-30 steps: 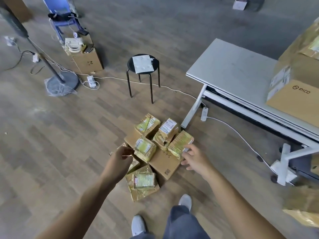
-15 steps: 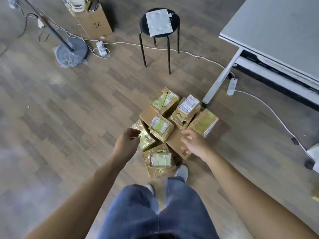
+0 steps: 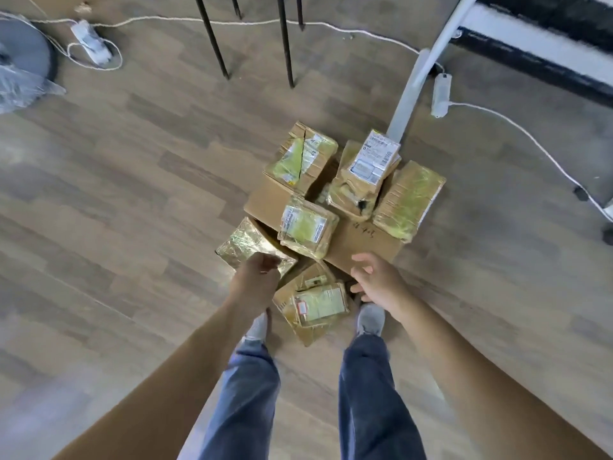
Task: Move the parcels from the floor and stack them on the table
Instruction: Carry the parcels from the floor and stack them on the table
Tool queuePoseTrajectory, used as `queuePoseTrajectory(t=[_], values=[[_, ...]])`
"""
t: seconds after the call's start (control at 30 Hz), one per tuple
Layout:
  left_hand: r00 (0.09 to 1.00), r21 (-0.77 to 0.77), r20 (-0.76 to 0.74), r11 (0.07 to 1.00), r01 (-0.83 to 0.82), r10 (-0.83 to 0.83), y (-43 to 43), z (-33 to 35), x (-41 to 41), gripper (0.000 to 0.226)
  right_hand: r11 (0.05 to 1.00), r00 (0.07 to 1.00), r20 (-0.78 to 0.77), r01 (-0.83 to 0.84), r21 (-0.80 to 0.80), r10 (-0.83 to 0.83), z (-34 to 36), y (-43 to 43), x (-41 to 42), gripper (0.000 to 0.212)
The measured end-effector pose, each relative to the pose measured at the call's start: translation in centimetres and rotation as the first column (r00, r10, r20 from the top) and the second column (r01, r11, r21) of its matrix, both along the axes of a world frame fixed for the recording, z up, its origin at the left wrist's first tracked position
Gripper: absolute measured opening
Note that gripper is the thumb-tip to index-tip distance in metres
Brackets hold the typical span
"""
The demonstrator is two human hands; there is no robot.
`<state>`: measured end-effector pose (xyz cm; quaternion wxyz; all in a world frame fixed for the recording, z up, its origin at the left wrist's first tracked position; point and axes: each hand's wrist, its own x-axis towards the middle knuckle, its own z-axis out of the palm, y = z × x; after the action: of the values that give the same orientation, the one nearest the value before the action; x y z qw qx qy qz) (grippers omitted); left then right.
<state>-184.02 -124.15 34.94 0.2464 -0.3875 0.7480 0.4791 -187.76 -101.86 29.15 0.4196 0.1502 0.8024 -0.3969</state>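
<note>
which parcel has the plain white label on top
The small parcel at the pile's far side, atop a crumpled parcel, nearest the white table leg. The others show yellow-green labels or bare tape.

The left forearm (image 3: 185, 376) and the right forearm (image 3: 464, 393), both bare, reach forward and down from the lower corners of the view, converging toward the middle; the left hand (image 3: 257, 282) shows its back to the camera, knuckles up, fingers curled under, so whether it grips anything cannot be told; the right hand (image 3: 378, 280) is held apart from it, palm turned inward, fingers spread and slightly bent, holding nothing.
</note>
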Motion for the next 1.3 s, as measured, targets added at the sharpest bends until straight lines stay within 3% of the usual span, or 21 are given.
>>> queuePoseTrajectory(t=[0.1,0.27,0.47,0.6,0.73,0.87,0.93,1.03,1.3], values=[[0.994,0.015,0.024,0.995,0.103,-0.104,-1.9,-5.0,-0.2,0.027,0.993,0.993,0.029,0.115,0.001,-0.115,-4.6,-2.1,1.3,0.022],[0.953,0.056,0.083,0.956,0.288,-0.292,-2.5,-12.6,-0.1,0.027,0.991,0.993,-0.039,0.117,0.068,-0.114,-11.9,-3.7,4.3,0.029],[0.944,0.133,0.224,0.967,0.219,-0.244,-0.1,-22.5,2.2,0.019,0.963,0.989,-0.057,0.147,0.226,-0.138,-18.9,-1.8,8.7,0.032],[0.898,0.117,0.296,0.945,0.304,-0.325,2.0,-28.6,4.7,0.036,0.942,0.985,-0.051,0.173,0.287,-0.165,-23.1,-0.2,10.9,0.041],[0.898,0.113,0.352,0.965,0.238,-0.263,2.9,-33.1,6.2,0.05,0.962,0.987,0.078,0.12,0.246,-0.143,-27.1,0.9,12.1,0.054],[0.9,0.243,0.418,0.97,0.02,-0.123,4.0,-34.9,6.9,0.056,0.965,0.959,0.127,0.239,0.113,-0.252,-29.1,1.0,12.9,0.035],[0.929,0.274,0.367,0.96,-0.053,-0.054,4.5,-34.8,7.3,0.054,0.936,0.935,0.073,0.341,0.083,-0.347,-29.1,1.5,13.2,0.033],[0.97,0.244,0.236,0.97,-0.003,-0.056,4.7,-33.8,7.6,0.065,0.903,0.904,0.031,0.424,0.065,-0.426,-27.9,3.0,13.5,0.039],[0.997,0.135,0.033,0.989,0.066,-0.071,7.5,-29.4,5.7,0.056,0.875,0.871,-0.092,0.474,-0.096,-0.482,-23.5,6.8,12.4,0.049]])
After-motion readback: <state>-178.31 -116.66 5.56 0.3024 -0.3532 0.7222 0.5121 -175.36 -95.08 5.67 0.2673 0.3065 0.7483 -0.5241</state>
